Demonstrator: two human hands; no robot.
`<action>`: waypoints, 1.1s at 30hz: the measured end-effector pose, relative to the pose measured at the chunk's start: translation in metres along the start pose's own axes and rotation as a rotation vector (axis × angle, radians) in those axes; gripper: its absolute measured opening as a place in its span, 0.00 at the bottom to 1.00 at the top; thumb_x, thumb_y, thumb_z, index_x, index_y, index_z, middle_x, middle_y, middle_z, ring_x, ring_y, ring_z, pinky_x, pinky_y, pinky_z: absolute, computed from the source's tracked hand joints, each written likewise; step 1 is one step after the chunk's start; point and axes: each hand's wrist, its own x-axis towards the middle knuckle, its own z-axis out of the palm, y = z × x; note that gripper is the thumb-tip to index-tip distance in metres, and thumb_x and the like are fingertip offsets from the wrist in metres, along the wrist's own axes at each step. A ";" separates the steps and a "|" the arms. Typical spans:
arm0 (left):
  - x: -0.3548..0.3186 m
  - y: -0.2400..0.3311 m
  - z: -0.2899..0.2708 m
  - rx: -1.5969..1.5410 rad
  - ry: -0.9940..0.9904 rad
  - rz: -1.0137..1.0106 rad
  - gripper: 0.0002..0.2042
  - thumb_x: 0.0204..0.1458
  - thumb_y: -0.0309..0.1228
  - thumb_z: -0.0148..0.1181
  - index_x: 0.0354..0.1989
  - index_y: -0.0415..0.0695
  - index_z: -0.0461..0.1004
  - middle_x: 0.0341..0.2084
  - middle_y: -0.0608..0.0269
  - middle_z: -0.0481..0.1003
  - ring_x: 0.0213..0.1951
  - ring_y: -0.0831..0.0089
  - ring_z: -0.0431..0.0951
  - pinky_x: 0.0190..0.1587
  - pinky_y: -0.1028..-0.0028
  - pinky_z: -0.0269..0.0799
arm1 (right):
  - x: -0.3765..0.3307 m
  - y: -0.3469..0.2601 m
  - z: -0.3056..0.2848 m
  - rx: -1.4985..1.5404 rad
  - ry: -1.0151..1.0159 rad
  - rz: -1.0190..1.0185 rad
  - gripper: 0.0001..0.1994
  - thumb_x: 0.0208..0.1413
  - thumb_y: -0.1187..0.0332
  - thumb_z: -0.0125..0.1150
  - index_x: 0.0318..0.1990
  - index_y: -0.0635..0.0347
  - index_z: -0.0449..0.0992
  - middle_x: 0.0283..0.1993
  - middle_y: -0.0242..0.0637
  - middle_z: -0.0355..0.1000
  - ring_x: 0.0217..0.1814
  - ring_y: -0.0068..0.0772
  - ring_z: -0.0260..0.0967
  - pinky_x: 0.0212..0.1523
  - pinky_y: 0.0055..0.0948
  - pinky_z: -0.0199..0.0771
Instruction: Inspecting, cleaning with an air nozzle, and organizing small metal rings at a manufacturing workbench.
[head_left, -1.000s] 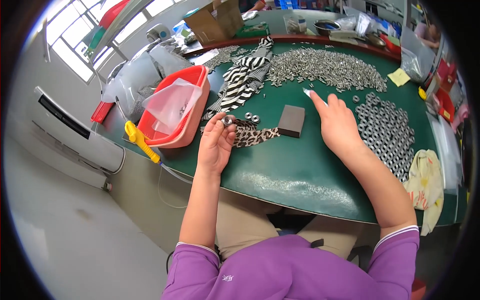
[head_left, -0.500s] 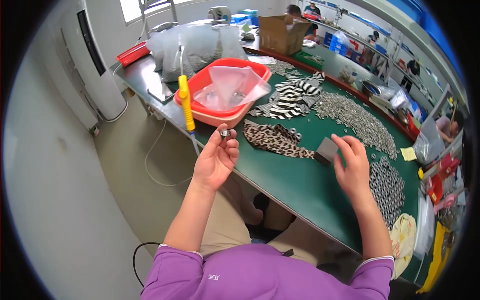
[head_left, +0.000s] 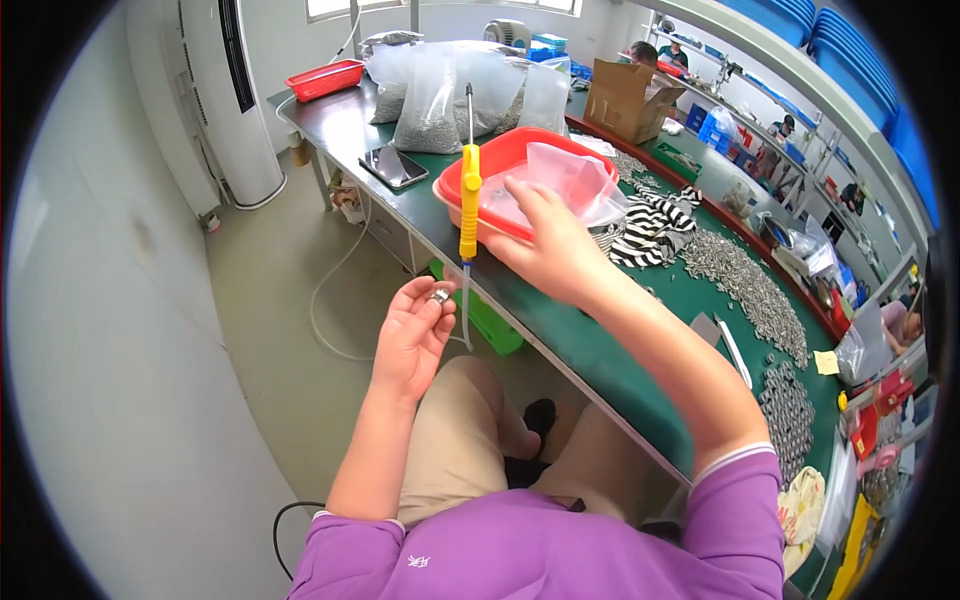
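My left hand [head_left: 408,340] pinches a small shiny metal nut-like part [head_left: 440,296] between thumb and fingertips, out in front of the table edge. My right hand [head_left: 552,245] reaches across to the near side of a red plastic basin [head_left: 448,190], fingers apart and holding nothing. Just left of its fingertips, a yellow air blow gun [head_left: 470,205] stands upright, nozzle up, its pale hose hanging below. A clear plastic bag [head_left: 575,180] lies in the basin. Beyond my right forearm a grey block [head_left: 706,328] is partly hidden, beside a white strip-like object [head_left: 735,352].
Several metal parts lie in heaps [head_left: 745,285] and a ring-shaped cluster [head_left: 787,415] on the green table [head_left: 625,370]. Striped cloth [head_left: 650,228] sits behind the basin. Filled plastic bags [head_left: 430,120], a phone [head_left: 393,167] and a cardboard box [head_left: 628,100] stand farther back.
My right hand has left the grey block and swung left to the basin, beside the blow gun. My left hand has lowered slightly, still pinching the part. The view has shifted left.
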 end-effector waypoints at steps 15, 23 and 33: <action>-0.018 0.082 -0.063 0.875 0.195 0.788 0.35 0.47 0.12 0.54 0.64 0.46 0.47 0.40 0.59 0.67 0.36 0.77 0.73 0.40 0.77 0.72 | 0.047 -0.028 0.047 0.744 -0.229 0.197 0.13 0.49 0.62 0.56 0.37 0.61 0.70 0.31 0.32 0.71 0.36 0.27 0.69 0.37 0.27 0.68; -0.022 0.098 -0.088 1.184 0.318 1.026 0.34 0.48 0.16 0.56 0.64 0.44 0.48 0.36 0.59 0.71 0.36 0.76 0.73 0.40 0.77 0.72 | -0.033 -0.093 0.037 0.101 -0.829 0.185 0.15 0.50 0.57 0.54 0.36 0.60 0.68 0.29 0.48 0.71 0.36 0.50 0.70 0.40 0.42 0.69; -0.029 0.095 -0.104 1.273 0.399 0.911 0.32 0.49 0.18 0.56 0.63 0.45 0.50 0.35 0.60 0.72 0.35 0.74 0.73 0.41 0.75 0.72 | -0.044 -0.095 0.037 0.067 -0.894 0.238 0.16 0.51 0.55 0.53 0.38 0.59 0.69 0.30 0.46 0.73 0.37 0.47 0.72 0.41 0.39 0.71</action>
